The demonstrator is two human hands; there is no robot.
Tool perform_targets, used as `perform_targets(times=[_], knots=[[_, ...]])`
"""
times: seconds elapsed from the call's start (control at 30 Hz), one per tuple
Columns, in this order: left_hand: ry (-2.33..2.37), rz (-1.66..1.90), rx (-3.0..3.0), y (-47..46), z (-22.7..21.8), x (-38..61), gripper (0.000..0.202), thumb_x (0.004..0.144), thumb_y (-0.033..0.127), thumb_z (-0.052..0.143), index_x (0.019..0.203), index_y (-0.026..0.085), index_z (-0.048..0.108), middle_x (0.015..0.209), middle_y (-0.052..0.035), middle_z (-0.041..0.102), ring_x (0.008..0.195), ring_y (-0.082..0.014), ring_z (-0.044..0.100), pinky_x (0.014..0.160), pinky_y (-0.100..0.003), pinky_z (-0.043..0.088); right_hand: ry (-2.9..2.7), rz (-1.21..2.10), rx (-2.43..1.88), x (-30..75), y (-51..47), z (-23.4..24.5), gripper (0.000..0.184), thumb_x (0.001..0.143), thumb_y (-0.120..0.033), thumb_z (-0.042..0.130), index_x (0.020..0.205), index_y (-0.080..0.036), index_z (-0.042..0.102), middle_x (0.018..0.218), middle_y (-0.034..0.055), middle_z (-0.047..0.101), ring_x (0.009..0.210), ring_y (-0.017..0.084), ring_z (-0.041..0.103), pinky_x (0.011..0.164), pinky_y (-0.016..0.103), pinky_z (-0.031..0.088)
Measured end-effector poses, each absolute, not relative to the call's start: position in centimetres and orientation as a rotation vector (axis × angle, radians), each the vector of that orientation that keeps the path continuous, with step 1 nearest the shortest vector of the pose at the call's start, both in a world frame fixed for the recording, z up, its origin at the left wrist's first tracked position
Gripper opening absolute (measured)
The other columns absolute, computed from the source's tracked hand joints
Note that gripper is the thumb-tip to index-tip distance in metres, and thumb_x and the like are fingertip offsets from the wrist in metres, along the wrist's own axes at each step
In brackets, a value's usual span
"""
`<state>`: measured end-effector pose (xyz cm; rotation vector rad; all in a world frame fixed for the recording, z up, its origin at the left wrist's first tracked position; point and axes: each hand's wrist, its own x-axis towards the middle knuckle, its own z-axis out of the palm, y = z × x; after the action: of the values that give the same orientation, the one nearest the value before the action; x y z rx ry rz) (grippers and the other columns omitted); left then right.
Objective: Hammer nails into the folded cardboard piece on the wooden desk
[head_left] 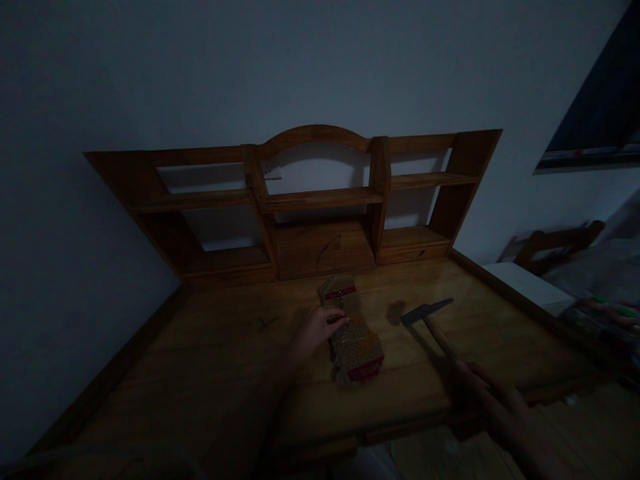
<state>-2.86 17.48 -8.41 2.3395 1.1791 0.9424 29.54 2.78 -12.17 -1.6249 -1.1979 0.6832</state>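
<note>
A flat patterned piece of cardboard (353,327), brown with red bands, lies on the wooden desk (220,347). My left hand (317,330) rests on its left edge, fingers pinched together on something I cannot make out. My right hand (480,390) grips the wooden handle of a hammer (425,313), whose dark metal head hovers just right of the cardboard, above the desktop.
A wooden shelf unit (310,200) with several open compartments stands at the back of the desk against a pale wall. A chair back (555,243) and cluttered items sit to the right. The room is dim.
</note>
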Motion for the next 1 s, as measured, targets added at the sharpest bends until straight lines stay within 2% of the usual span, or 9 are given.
perform_targets(times=[0.1,0.23,0.37,0.47,0.63,0.7,0.8,1.0], knots=[[1.187,0.933,2.324,17.4,-8.3,-2.7,0.018,0.085,0.030,0.060,0.091,0.017,0.072,0.094,-0.0015,0.068,0.084,-0.0138,0.063,0.074,-0.022,0.044,-1.179,0.741,-1.636,29.9,2.8,-12.4,0.055,0.080,-0.063,0.053,0.100,-0.013,0.068,0.082,0.0075,0.068,0.083,0.027,0.063,0.062,0.027,0.048],[1.140,0.931,2.285,17.3,-8.2,-2.7,0.019,0.085,0.030,0.061,0.088,0.015,0.072,0.090,-0.0035,0.068,0.081,-0.0136,0.062,0.070,-0.021,0.043,-1.191,0.698,-1.608,30.5,2.9,-12.8,0.052,0.079,-0.060,0.056,0.103,-0.015,0.069,0.105,0.0084,0.067,0.104,0.030,0.059,0.076,0.029,0.051],[1.119,0.922,2.275,17.4,-8.3,-2.8,0.019,0.084,0.030,0.062,0.087,0.015,0.073,0.087,-0.0037,0.068,0.078,-0.0133,0.062,0.067,-0.021,0.042,-1.231,0.733,-1.601,31.4,3.5,-13.6,0.057,0.076,-0.064,0.056,0.101,-0.014,0.070,0.107,0.0096,0.066,0.105,0.032,0.059,0.076,0.029,0.052],[1.103,0.919,2.295,17.5,-8.4,-2.8,0.020,0.085,0.030,0.062,0.086,0.015,0.074,0.085,-0.0035,0.067,0.076,-0.0126,0.061,0.066,-0.021,0.041,-1.274,0.809,-1.588,31.9,3.8,-14.3,0.062,0.079,-0.066,0.053,0.109,-0.012,0.065,0.107,0.0099,0.066,0.104,0.029,0.059,0.081,0.027,0.049],[1.079,0.925,2.322,17.7,-8.6,-2.9,0.019,0.085,0.031,0.061,0.086,0.016,0.074,0.087,-0.0024,0.067,0.078,-0.0120,0.061,0.069,-0.020,0.041,-1.382,0.804,-1.639,31.4,3.6,-14.4,0.064,0.083,-0.067,0.047,0.115,-0.013,0.060,0.087,0.0072,0.068,0.083,0.026,0.063,0.066,0.027,0.048],[1.073,0.924,2.328,17.7,-8.6,-3.0,0.019,0.085,0.031,0.061,0.086,0.017,0.074,0.087,-0.0025,0.067,0.078,-0.0122,0.061,0.069,-0.020,0.041,-1.400,0.781,-1.595,30.9,3.5,-14.1,0.059,0.086,-0.063,0.048,0.117,-0.014,0.058,0.100,0.0083,0.067,0.095,0.027,0.061,0.074,0.028,0.048],[1.070,0.927,2.347,17.7,-8.6,-3.0,0.019,0.084,0.031,0.062,0.085,0.017,0.074,0.085,-0.0030,0.067,0.076,-0.0122,0.061,0.068,-0.021,0.041,-1.433,0.771,-1.493,30.2,3.6,-13.6,0.049,0.089,-0.057,0.050,0.118,-0.018,0.057,0.121,0.0071,0.059,0.116,0.026,0.051,0.091,0.025,0.041],[1.065,0.917,2.322,17.9,-8.4,-3.3,0.016,0.083,0.030,0.063,0.084,0.018,0.074,0.085,-0.0031,0.067,0.078,-0.0131,0.060,0.070,-0.021,0.042,-1.412,0.898,-1.442,28.3,4.1,-11.8,0.046,0.089,-0.057,0.050,0.114,-0.019,0.058,0.115,0.0048,0.061,0.115,0.023,0.051,0.093,0.023,0.038]])
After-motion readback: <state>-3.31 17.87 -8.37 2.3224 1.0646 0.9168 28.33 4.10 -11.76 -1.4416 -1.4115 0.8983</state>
